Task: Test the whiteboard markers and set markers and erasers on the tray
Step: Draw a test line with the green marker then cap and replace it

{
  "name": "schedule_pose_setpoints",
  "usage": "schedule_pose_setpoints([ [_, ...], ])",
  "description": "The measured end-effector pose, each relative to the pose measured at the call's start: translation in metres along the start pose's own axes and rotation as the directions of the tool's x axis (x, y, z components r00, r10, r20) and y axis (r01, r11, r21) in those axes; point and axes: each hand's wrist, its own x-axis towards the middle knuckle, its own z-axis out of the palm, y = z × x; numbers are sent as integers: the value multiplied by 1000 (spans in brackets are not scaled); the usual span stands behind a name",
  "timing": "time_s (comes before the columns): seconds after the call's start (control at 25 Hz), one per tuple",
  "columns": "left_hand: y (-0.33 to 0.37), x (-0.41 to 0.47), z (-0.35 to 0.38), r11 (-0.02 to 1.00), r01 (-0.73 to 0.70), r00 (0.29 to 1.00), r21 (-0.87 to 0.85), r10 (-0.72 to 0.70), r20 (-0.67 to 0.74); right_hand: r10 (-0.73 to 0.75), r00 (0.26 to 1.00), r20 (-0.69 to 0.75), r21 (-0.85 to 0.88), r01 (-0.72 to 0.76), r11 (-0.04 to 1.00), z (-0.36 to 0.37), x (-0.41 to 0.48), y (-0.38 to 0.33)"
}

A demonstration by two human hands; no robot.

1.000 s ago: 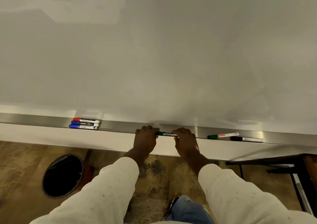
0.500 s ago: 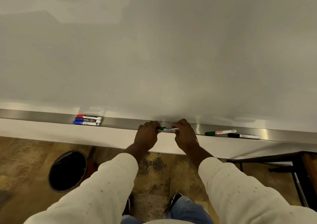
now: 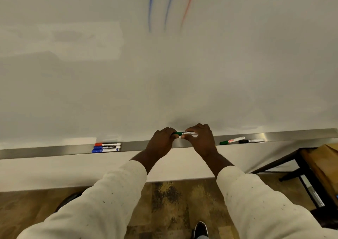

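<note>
I hold a green-capped marker (image 3: 185, 133) level, just above the metal tray (image 3: 54, 150). My left hand (image 3: 161, 143) pinches its green cap end and my right hand (image 3: 200, 140) grips its white barrel. On the tray to the left lie a red marker (image 3: 108, 144) and two blue markers (image 3: 107, 148), side by side. Further right on the tray rest another green marker (image 3: 232, 140) and a black marker (image 3: 252, 141). Two blue strokes (image 3: 150, 6) and a red stroke (image 3: 186, 6) run down the whiteboard (image 3: 182, 74) above.
A dark-framed wooden table (image 3: 316, 165) stands at the right, under the tray's end. A round black bin (image 3: 66, 201) sits on the wooden floor at lower left, partly behind my sleeve. My shoe (image 3: 200, 229) shows at the bottom.
Both hands have lifted the green marker slightly from the tray. My view has tilted upward, bringing the coloured strokes on the board into sight.
</note>
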Motion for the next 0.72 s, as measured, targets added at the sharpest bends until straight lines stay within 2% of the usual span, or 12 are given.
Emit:
schedule_pose_setpoints([
  [0.08,5,-6,-27,998,-58,998,24,58,-18,-22,998,-67,-30,20,999,-12,-4,-28],
  [0.32,41,5,-109,977,-192,971,93,203,-123,-94,984,-153,-333,38,942,-66,16,-106],
  [0.48,69,18,-163,944,-276,926,182,312,-211,-139,969,-205,-354,59,934,-109,40,-146],
  [0.72,122,41,-235,905,-294,837,306,399,-374,-285,910,-300,-431,138,892,-181,74,-202],
])
